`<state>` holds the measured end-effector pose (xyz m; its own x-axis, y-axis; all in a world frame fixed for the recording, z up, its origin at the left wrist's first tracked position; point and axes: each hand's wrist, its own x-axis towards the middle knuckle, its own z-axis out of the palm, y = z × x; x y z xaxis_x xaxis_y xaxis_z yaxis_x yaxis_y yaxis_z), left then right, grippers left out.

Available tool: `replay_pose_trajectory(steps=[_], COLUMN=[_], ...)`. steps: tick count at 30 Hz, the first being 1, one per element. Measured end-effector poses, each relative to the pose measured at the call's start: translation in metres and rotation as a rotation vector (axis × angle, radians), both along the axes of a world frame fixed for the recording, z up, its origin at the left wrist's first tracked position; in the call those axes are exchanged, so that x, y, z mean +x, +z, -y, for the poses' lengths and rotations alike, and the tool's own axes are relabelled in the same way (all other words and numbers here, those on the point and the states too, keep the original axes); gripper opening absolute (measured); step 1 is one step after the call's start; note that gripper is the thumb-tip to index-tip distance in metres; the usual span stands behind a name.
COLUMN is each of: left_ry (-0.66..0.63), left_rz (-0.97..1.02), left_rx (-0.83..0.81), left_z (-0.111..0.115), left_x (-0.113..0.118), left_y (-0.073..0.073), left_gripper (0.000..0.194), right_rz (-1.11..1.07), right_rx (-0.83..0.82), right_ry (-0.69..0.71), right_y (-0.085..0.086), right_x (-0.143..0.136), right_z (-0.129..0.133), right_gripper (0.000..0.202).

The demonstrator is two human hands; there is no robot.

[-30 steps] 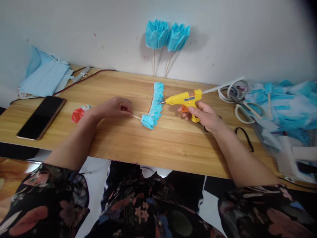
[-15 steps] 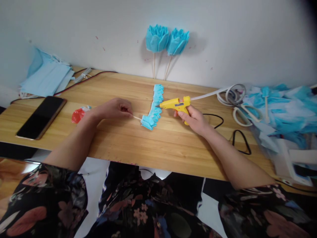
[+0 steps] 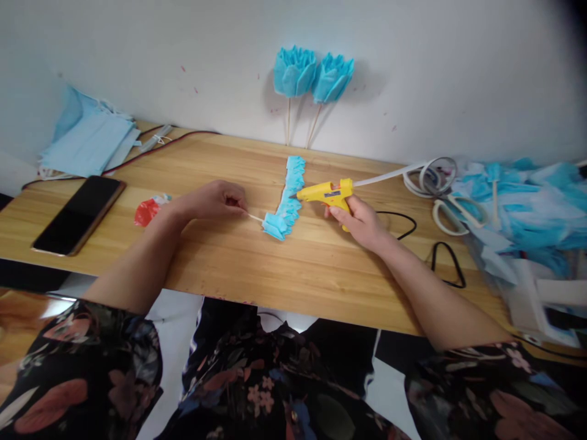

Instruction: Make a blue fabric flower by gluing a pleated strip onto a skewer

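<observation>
My left hand [image 3: 222, 200] pinches a thin wooden stick [image 3: 254, 217]. The stick's far end meets a rolled part at the near end of a blue pleated strip [image 3: 292, 186], which lies lengthwise away from me on the table. My right hand [image 3: 360, 221] is wrapped round the handle of a yellow glue gun [image 3: 325, 192]. Its nozzle points left at the middle of the strip; whether it touches cannot be told. A white glue stick [image 3: 389, 175] sticks out of the gun's back.
Two blue flowers [image 3: 293, 72] on sticks lean against the wall. Face masks [image 3: 92, 143], a phone [image 3: 79, 215] and a red wrapper [image 3: 147, 211] lie left. At right are white-handled scissors [image 3: 452, 219], a tape roll [image 3: 431, 177], a black cord [image 3: 406, 226] and heaped blue scraps [image 3: 527, 201].
Both hands, the glue gun and the strip keep nearly the same places on the table. The whole view has shifted slightly.
</observation>
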<state>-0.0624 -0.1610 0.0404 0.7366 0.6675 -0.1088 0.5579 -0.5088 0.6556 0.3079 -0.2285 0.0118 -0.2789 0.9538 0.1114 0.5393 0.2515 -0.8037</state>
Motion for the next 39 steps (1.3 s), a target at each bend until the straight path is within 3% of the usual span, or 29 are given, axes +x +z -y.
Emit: replay_pose_trajectory(steps=[27, 39], left_ry=[0.025, 0.019], left_rz=[-0.014, -0.035], left_rx=[0.001, -0.008], left_z=[0.001, 0.001], left_x=[0.001, 0.001], left_y=[0.001, 0.003], left_gripper=[0.034, 0.03], right_rz=[0.165, 0.317], right_rx=[0.063, 0.104], right_ry=[-0.009, 0.007], right_y=[0.017, 0.017], right_x=[0.01, 0.012], right_z=[0.005, 0.007], right_gripper=[0.027, 0.03])
